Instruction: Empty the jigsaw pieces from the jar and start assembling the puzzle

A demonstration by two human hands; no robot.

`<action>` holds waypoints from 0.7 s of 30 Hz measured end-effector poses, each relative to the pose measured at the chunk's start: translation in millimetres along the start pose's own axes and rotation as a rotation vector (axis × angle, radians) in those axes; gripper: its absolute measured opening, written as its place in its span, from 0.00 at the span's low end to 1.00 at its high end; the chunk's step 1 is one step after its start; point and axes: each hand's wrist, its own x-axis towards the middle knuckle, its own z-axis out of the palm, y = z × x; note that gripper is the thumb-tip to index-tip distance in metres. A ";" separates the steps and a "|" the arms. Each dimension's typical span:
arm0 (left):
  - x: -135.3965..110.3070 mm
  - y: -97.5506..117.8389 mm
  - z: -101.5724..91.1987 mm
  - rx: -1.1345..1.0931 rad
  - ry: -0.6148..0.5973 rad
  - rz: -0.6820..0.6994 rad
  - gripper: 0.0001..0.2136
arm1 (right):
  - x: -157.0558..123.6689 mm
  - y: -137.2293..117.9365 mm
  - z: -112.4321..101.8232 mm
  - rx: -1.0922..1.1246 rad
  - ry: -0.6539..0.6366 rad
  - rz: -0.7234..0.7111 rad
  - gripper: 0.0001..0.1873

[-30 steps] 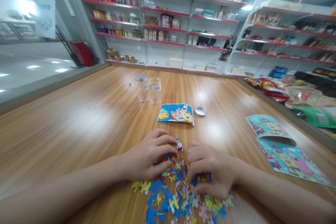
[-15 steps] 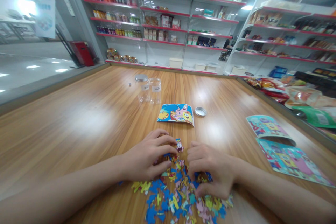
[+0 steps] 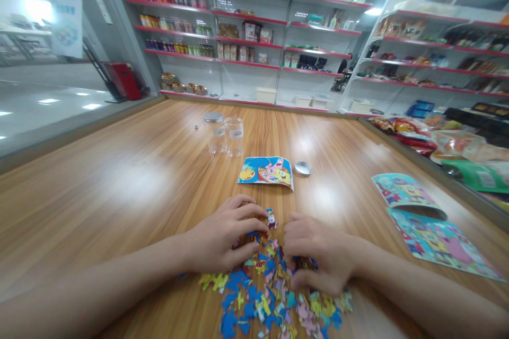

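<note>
The left hand [image 3: 228,235] spreads half-open over puzzle pieces [image 3: 251,308] on the desk [image 3: 175,190], seemingly empty; the right hand [image 3: 316,246] curls among them, any grip hidden from me; sorting looks underway; singling one out calls for a neat pinch; a picture card [image 3: 265,172] lies beyond.

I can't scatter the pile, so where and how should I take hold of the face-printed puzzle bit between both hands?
Probably by its right edge, low from the person's right: the face-printed puzzle bit seems to lie flat, leaving edges to catch. The left hand crowds its left side, while a gap shows toward the right hand.
</note>
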 end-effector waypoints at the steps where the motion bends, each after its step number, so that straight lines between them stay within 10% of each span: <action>1: -0.1 -0.1 0.0 0.001 0.005 0.000 0.12 | -0.1 0.5 0.2 -0.005 0.019 0.007 0.14; 21: -2.0 0.0 0.0 0.051 0.001 0.005 0.16 | 1.4 6.7 -3.1 0.009 0.030 -0.044 0.21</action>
